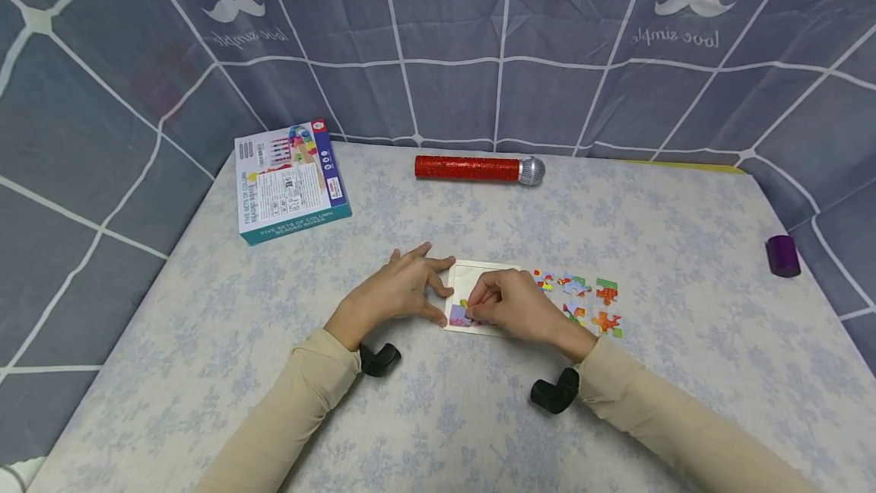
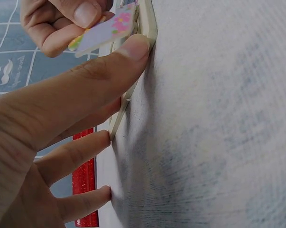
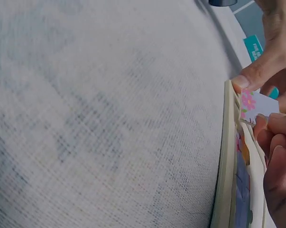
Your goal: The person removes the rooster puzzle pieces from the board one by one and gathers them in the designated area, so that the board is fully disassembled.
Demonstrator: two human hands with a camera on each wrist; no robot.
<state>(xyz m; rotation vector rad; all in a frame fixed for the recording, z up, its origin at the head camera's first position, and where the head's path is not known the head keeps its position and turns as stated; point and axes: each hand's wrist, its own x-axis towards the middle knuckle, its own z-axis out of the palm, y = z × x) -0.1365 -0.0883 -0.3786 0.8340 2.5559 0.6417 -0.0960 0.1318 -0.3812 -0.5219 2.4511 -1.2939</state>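
My right hand pinches a puzzle piece between thumb and fingers; it is lilac with pink flowers. The piece is tilted over the near left corner of a pale wooden puzzle tray. Spread along the tray's left edge, the thumb and fingers of my left hand touch the rim and the tablecloth beside it. Other colored pieces lie along the tray's near side, partly covered by my right hand. Just right of the tray are several loose puzzle pieces, red, green, orange and blue.
A boxed bead set lies at the back left of the flowered tablecloth. Behind the tray is a red glittery microphone. A purple cylinder stands near the right edge. Blue checked curtains enclose the table's back and sides.
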